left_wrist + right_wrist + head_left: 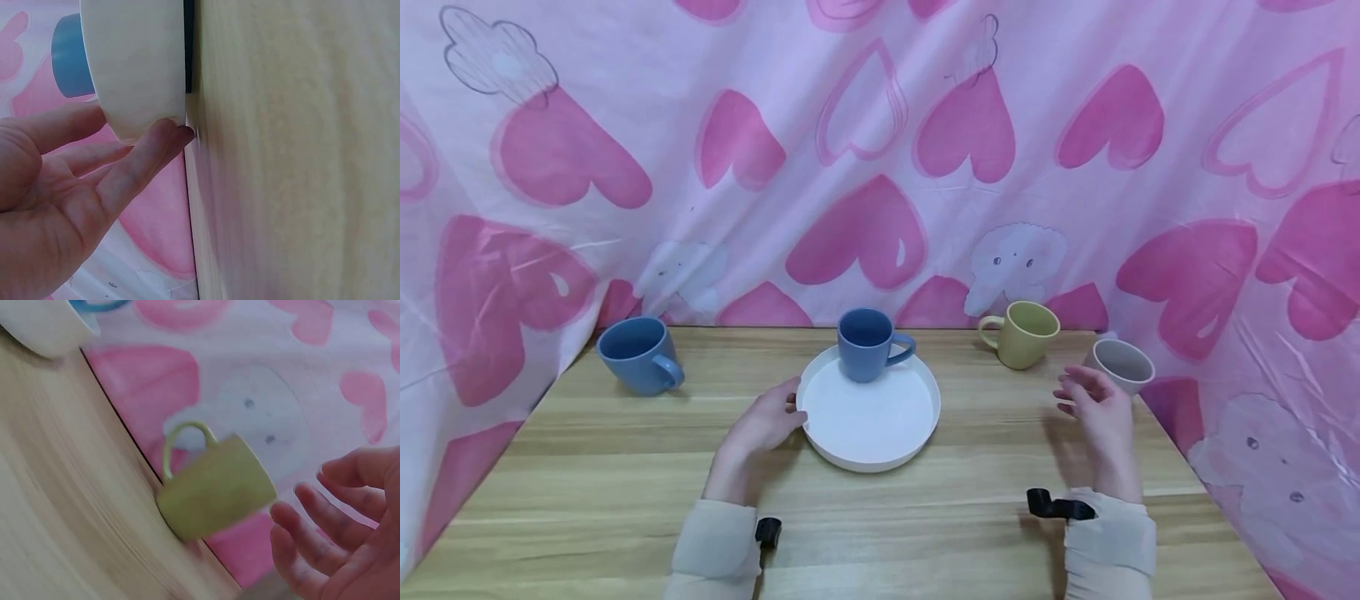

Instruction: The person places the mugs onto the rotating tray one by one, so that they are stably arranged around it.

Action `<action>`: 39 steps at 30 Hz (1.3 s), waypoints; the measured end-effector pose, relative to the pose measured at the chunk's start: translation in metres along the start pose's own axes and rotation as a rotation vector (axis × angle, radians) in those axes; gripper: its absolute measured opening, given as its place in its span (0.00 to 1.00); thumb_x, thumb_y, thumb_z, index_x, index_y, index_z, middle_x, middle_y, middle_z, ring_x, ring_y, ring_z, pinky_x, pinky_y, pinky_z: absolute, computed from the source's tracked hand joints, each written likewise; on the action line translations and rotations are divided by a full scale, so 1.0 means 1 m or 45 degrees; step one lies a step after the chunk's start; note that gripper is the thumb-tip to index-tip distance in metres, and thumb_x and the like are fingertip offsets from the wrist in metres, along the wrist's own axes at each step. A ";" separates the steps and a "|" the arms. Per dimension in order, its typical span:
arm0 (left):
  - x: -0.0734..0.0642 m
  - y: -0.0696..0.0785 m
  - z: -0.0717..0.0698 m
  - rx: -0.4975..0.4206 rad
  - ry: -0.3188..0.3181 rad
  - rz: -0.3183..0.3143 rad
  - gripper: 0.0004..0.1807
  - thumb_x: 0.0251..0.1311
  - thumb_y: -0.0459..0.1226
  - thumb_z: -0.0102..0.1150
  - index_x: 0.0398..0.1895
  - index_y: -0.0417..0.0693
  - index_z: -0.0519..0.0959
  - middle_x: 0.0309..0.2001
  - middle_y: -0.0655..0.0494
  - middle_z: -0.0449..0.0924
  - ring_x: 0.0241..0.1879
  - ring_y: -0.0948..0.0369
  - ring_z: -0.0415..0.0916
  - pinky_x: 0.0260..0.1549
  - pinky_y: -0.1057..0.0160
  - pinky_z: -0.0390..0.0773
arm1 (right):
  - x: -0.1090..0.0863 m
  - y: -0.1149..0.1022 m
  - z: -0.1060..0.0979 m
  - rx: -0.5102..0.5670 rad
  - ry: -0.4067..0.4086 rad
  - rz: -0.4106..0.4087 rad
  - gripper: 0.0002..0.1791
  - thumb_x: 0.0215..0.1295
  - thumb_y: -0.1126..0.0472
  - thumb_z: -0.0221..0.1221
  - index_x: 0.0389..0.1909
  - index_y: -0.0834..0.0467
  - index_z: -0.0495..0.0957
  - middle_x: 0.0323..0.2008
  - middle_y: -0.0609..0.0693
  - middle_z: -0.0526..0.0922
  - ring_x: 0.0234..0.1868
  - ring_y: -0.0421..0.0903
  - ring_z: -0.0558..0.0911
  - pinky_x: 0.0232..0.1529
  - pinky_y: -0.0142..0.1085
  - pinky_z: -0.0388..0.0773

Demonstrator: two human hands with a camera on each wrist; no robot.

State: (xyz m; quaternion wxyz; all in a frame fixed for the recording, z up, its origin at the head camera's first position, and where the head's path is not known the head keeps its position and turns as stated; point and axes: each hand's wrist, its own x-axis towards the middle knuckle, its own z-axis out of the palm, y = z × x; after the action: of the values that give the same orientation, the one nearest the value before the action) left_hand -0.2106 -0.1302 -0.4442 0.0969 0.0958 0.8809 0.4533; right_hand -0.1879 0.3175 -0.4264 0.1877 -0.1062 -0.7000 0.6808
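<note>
A round white tray (872, 421) with a low rim is at the middle of the table. My left hand (769, 419) holds its left edge, the thumb at the rim and fingertips (159, 134) along the side wall. On the tray's far part stands a blue mug (865, 346), its handle to the right. My right hand (1097, 404) hovers with relaxed, slightly bent fingers and nothing in them. It partly hides a grey cup (1122, 364) behind it. The yellow-green mug (1026, 337) stands upright to the left of that hand, apart from the fingers in the right wrist view.
Another blue mug (640, 358) stands upright at the far left of the wooden table (910, 533). A pink heart-patterned cloth (850, 108) hangs along the table's back and sides. Each wrist wears a black mount, such as the right mount (1060, 505).
</note>
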 end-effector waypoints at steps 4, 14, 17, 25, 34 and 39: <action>-0.001 0.000 0.000 0.025 -0.006 0.002 0.31 0.65 0.27 0.51 0.71 0.28 0.58 0.62 0.31 0.69 0.60 0.41 0.70 0.61 0.45 0.67 | 0.001 -0.002 -0.011 -0.107 0.291 -0.034 0.07 0.64 0.71 0.59 0.42 0.65 0.81 0.28 0.41 0.82 0.28 0.34 0.81 0.29 0.24 0.78; -0.002 0.001 -0.002 0.041 -0.021 -0.014 0.33 0.65 0.28 0.50 0.71 0.26 0.55 0.62 0.31 0.69 0.61 0.42 0.69 0.62 0.45 0.66 | 0.002 0.005 -0.023 -0.427 0.741 -0.041 0.09 0.63 0.65 0.56 0.41 0.61 0.81 0.29 0.36 0.76 0.32 0.30 0.75 0.33 0.24 0.70; -0.002 0.002 -0.001 0.041 -0.020 -0.026 0.33 0.65 0.29 0.50 0.71 0.27 0.54 0.63 0.31 0.68 0.61 0.42 0.69 0.63 0.45 0.66 | 0.003 0.012 -0.026 -0.457 0.722 -0.038 0.08 0.62 0.65 0.57 0.41 0.60 0.80 0.29 0.34 0.75 0.31 0.29 0.74 0.32 0.23 0.70; -0.001 0.002 0.000 0.044 -0.008 -0.026 0.31 0.65 0.28 0.51 0.71 0.31 0.59 0.64 0.35 0.69 0.62 0.42 0.68 0.62 0.45 0.66 | 0.004 0.026 -0.029 -0.471 0.638 0.009 0.10 0.62 0.64 0.58 0.44 0.61 0.78 0.32 0.38 0.75 0.32 0.29 0.74 0.34 0.23 0.71; -0.001 0.002 0.000 0.056 -0.014 -0.044 0.34 0.64 0.28 0.51 0.71 0.27 0.54 0.64 0.31 0.67 0.62 0.41 0.68 0.62 0.45 0.65 | 0.006 0.036 -0.029 -0.383 0.576 0.019 0.05 0.63 0.68 0.56 0.39 0.62 0.78 0.31 0.42 0.76 0.31 0.34 0.73 0.31 0.23 0.70; -0.001 0.001 0.000 0.055 -0.016 -0.028 0.33 0.63 0.28 0.51 0.71 0.26 0.55 0.62 0.30 0.69 0.60 0.42 0.70 0.62 0.45 0.67 | 0.007 0.037 -0.026 -0.170 0.505 0.072 0.06 0.63 0.71 0.57 0.40 0.65 0.76 0.28 0.41 0.77 0.28 0.34 0.75 0.26 0.21 0.73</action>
State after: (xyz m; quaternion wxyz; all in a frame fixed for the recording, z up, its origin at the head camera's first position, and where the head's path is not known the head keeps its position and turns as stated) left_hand -0.2100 -0.1295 -0.4430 0.1052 0.0909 0.8908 0.4325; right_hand -0.1878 0.3456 -0.4621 0.2952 -0.2697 -0.6898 0.6036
